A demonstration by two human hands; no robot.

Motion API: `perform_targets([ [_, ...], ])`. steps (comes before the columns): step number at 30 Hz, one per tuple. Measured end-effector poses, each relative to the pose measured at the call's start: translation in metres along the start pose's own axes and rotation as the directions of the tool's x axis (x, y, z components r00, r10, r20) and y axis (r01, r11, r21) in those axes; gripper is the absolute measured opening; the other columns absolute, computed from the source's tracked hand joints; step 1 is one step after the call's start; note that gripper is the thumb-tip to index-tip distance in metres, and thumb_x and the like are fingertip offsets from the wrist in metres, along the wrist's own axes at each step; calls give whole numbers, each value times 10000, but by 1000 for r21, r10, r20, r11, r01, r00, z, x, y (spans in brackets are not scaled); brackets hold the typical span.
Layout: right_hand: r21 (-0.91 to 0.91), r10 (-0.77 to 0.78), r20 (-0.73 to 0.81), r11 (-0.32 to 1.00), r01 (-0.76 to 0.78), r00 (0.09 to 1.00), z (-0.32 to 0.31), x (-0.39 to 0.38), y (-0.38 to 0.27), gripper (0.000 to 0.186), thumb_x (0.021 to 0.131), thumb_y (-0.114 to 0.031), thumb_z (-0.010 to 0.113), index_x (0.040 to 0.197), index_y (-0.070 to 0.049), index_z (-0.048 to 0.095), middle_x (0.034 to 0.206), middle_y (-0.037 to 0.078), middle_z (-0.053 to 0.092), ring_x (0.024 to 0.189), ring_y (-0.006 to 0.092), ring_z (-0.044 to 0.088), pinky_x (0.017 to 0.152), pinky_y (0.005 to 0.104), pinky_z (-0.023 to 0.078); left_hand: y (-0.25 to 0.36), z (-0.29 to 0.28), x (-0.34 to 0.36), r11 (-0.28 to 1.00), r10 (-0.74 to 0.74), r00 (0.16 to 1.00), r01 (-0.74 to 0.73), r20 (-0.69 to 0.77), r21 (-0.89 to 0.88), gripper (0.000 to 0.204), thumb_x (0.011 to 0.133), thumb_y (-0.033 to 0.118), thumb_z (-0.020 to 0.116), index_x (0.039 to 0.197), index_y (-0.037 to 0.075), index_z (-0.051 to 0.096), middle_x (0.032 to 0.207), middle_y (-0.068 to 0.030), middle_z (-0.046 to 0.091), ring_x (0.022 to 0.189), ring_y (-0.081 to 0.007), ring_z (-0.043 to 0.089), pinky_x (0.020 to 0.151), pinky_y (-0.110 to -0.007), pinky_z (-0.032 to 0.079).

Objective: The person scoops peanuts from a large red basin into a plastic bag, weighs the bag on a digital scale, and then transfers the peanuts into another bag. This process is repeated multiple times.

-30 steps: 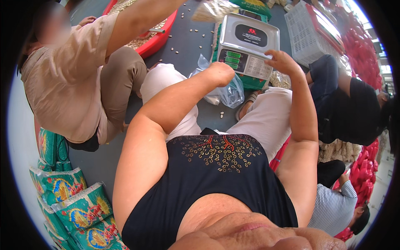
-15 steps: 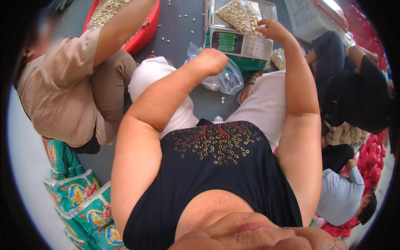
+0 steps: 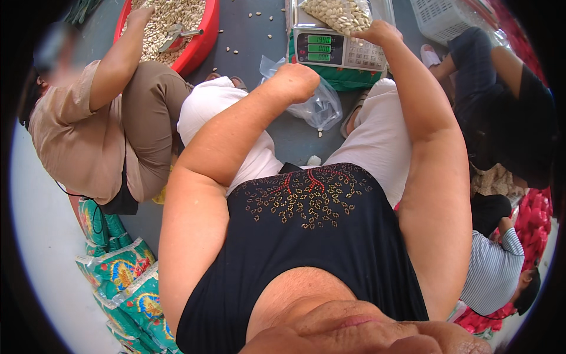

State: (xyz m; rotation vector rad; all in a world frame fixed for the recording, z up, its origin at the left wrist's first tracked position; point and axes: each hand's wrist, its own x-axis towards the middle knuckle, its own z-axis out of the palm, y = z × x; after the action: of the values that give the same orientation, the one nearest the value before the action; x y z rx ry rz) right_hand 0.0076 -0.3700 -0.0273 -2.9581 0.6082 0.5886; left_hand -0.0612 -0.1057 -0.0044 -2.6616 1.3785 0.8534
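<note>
My left hand (image 3: pixel 298 82) is closed on a clear plastic bag (image 3: pixel 321 106), which hangs loose between my knees; its fingertips are turned away from view. On the metal pan of a digital scale (image 3: pixel 342 50) lies a transparent bag of pale, bean-like nuts (image 3: pixel 337 16), cut off by the top of the picture. My right hand (image 3: pixel 380 34) holds that bag at its right lower corner, fingers bent against the plastic.
A co-worker sits at my left with a hand in a red tub (image 3: pixel 211 35) of loose nuts, where a metal scoop (image 3: pixel 174 38) lies. Scattered nuts dot the floor. Green printed packs (image 3: pixel 127 274) are stacked behind at left. A white crate (image 3: pixel 433 23) and other people are at right.
The scale's readout has changed. My right fingers have shifted to the nut bag's lower corner. The co-worker's arm has drawn back to the left, uncovering the scoop. My left hand keeps the clear bag.
</note>
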Motion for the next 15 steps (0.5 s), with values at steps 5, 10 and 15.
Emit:
perform_targets([
  [5, -84, -114, -115, 991, 105, 987, 0, -9, -18, 667, 690, -618, 703, 1131, -118, 670, 1154, 71, 661, 1095, 273, 615, 882, 405, 490, -1, 2, 2, 1000, -17, 1000, 18, -17, 10, 227, 793, 211, 675, 926, 29, 711, 959, -165, 686, 919, -330, 660, 786, -422, 526],
  [10, -103, -126, -119, 988, 114, 985, 28, 6, -20, 475, 810, -473, 635, 1110, -107, 675, 1165, 102, 653, 1096, 290, 612, 884, 412, 492, -4, 8, 5, 1000, -25, 999, 25, -34, -2, 253, 812, 253, 684, 914, 22, 700, 951, -185, 676, 903, -360, 651, 785, -441, 521],
  [15, 9, -68, -165, 997, 70, 984, 17, 45, -15, 299, 917, -299, 514, 1120, -139, 665, 1190, 107, 636, 1116, 299, 597, 904, 416, 485, -6, 11, 7, 1000, -9, 995, 11, -99, 18, 199, 717, 31, 582, 855, 40, 726, 896, -161, 697, 865, -315, 682, 715, -409, 547],
])
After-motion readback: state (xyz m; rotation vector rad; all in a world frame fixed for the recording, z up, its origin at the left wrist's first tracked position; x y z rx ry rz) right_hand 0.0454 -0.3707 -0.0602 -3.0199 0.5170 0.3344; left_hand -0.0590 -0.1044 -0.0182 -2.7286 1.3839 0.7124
